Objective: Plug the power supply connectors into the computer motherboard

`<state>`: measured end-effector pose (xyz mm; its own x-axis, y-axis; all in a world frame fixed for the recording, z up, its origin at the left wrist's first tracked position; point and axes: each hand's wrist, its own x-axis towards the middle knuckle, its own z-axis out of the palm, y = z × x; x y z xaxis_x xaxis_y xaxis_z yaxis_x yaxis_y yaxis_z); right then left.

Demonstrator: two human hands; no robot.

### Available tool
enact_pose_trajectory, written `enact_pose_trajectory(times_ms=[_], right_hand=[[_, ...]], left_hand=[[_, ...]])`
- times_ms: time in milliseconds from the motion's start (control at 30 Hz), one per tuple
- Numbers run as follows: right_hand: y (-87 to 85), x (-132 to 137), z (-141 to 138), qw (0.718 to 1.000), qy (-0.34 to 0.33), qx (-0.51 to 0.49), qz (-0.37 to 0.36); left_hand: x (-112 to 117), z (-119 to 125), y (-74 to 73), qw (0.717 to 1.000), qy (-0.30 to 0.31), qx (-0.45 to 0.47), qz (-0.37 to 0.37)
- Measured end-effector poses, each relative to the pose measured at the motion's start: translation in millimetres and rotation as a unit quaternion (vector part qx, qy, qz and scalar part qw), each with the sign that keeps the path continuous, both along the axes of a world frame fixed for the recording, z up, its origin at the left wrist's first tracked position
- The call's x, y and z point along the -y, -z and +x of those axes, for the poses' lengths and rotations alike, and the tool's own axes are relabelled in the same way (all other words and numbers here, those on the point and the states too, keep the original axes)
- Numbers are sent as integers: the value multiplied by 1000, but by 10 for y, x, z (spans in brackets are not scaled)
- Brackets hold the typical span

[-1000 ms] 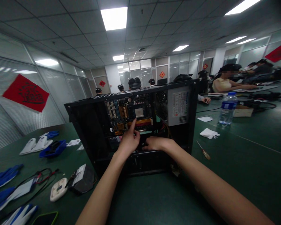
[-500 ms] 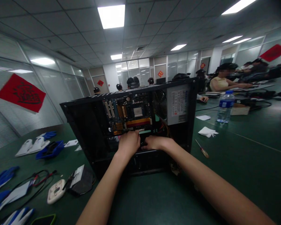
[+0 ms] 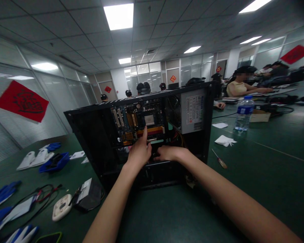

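Note:
An open black computer case (image 3: 91,135) stands on the green table (image 3: 255,175), its side off, showing the motherboard (image 3: 134,121), a fan and a grey power supply (image 3: 194,110). My left hand (image 3: 139,152) reaches into the case with the index finger stretched up against the orange memory slots (image 3: 153,130); the other fingers are curled. My right hand (image 3: 168,153) lies just right of it, low inside the case, fingers curled on something I cannot make out.
A screwdriver (image 3: 220,159), a crumpled tissue (image 3: 224,140) and a water bottle (image 3: 242,113) lie to the right. Left are blue-white gloves (image 3: 44,156), a drive with cables (image 3: 88,195) and a white round part (image 3: 62,207). Other people sit at the far right and behind the case.
My left index finger, curled down half a second ago, has stretched up again to the orange slots. My right hand has barely moved.

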<state>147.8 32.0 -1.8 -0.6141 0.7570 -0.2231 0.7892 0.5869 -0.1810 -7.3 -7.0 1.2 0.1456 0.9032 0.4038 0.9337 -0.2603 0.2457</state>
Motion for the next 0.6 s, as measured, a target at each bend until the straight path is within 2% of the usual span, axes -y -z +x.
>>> enact_pose_trajectory(times_ms=[167, 333, 467, 600], right_hand=[[7, 0, -9, 1000, 7, 3, -1], [4, 11, -11, 1000, 3, 5, 4], [7, 4, -10, 1000, 3, 11, 2], [26, -19, 0, 1000, -4, 1, 8]], left_hand=[[39, 20, -28, 999, -16, -32, 8], [53, 71, -41, 995, -19, -90, -47], [0, 54, -12, 999, -48, -22, -14], [-90, 17, 25, 996, 18, 86, 20]])
